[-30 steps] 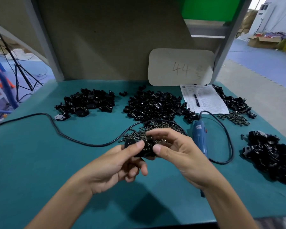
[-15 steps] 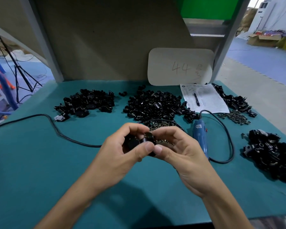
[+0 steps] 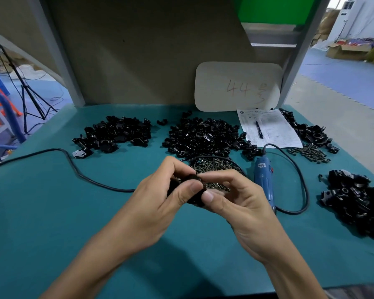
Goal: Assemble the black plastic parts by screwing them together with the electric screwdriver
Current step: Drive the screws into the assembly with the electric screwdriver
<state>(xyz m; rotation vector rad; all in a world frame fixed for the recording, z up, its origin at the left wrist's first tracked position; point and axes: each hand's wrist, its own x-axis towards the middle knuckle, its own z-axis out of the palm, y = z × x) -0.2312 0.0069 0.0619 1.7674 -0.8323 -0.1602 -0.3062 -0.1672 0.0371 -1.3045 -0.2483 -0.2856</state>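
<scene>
At frame center, the left hand point(image 3: 158, 206) and right hand point(image 3: 240, 205) pinch one black plastic part point(image 3: 193, 178), partly hiding the screw pile point(image 3: 214, 164). The blue electric screwdriver point(image 3: 263, 180) lies just right of them.

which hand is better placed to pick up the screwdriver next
Probably the right hand: the blue electric screwdriver lies on the table just beside it, while the left hand, farther off, grips the black parts.
</scene>
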